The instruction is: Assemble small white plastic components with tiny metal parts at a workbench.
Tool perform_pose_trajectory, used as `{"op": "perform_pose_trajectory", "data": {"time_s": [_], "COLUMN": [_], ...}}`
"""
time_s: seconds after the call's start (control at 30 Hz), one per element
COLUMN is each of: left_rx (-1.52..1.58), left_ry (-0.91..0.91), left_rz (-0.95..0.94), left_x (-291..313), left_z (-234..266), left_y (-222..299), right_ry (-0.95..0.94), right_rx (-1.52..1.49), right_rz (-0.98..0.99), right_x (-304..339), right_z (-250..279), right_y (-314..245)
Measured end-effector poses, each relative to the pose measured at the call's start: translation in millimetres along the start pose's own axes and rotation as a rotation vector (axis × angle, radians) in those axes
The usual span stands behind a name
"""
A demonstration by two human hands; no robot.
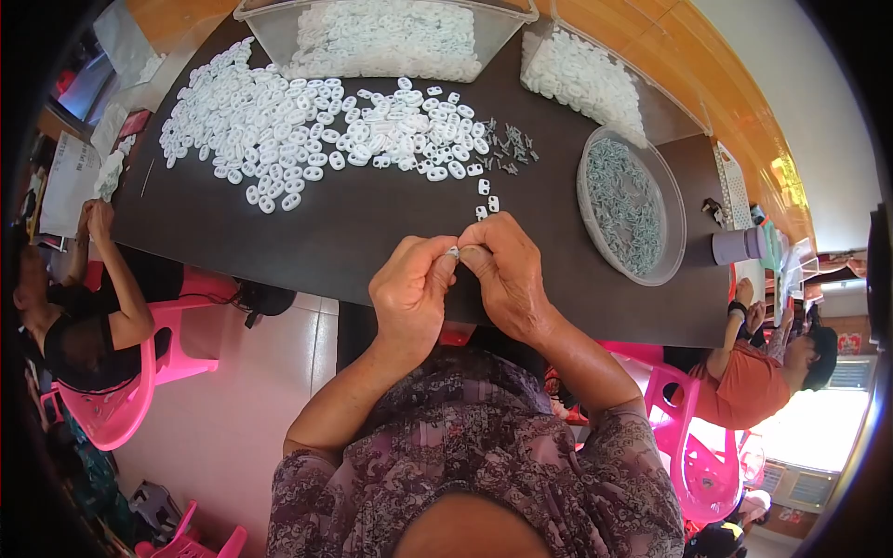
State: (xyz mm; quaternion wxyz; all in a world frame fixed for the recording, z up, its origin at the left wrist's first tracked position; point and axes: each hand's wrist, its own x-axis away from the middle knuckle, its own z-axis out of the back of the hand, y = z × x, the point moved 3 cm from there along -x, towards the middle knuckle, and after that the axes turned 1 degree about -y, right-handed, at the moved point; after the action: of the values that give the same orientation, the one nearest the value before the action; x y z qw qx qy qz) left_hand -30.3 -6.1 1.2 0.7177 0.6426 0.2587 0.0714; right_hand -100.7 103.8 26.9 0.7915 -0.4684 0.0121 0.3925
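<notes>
Thumbs and forefingers of the left hand (pixel 414 284) and right hand (pixel 510 281) meet, pinching 1 tiny whitish part (pixel 452 252) above the dark table (pixel 391 206); beyond lie grey screw-like pieces (pixel 512 146), heaped white 2-hole plastic ovals (pixel 270 126), then 2 clear bins (pixel 672 110)

Left hand (pixel 414 279), right hand (pixel 505 279) pinching close together; forearms (pixel 360 389) angled inward.

The one view looks down from the wearer's head, over the patterned shirt (pixel 474 437), with the table (pixel 344 214) stretching away toward the top. The left hand (pixel 409 284) and right hand (pixel 509 279) sit near, around the middle. The wide fisheye (straight edges bend toward its rim) takes in pink chairs (pixel 126 409) on either side.
</notes>
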Motion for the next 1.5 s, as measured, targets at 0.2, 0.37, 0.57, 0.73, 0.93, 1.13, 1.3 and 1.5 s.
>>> {"op": "perform_pose_trajectory", "data": {"time_s": [0.2, 0.37, 0.57, 0.73, 0.93, 1.13, 1.3, 1.5], "left_rx": [0.067, 0.188, 0.203, 0.192, 0.162, 0.086, 0.091, 0.350], "left_ry": [0.025, 0.044, 0.020, 0.013, 0.008, -0.004, -0.009, 0.059], "left_rz": [0.084, 0.176, 0.207, 0.202, 0.148, 0.041, 0.072, 0.235], "left_x": [0, -2, -1, -1, -1, -1, -1, -1], "left_z": [0, 3, 2, 2, 3, 3, 3, 6], "left_y": [-2, -3, -4, -3, -2, 0, -1, -10], "right_ry": [0.004, -0.040, -0.060, -0.066, -0.028, 0.001, 0.010, -0.059], "right_rx": [0.013, -0.131, -0.306, -0.226, -0.126, -0.127, -0.099, -0.005], "right_rz": [0.017, -0.100, -0.301, -0.272, -0.103, -0.048, -0.013, 0.096], "right_x": [1, 3, 6, 5, 1, -2, -2, -15], "right_z": [0, 1, -1, -1, -1, -3, -3, 9], "right_y": [1, 8, 11, 12, 6, 2, 3, 3]}}
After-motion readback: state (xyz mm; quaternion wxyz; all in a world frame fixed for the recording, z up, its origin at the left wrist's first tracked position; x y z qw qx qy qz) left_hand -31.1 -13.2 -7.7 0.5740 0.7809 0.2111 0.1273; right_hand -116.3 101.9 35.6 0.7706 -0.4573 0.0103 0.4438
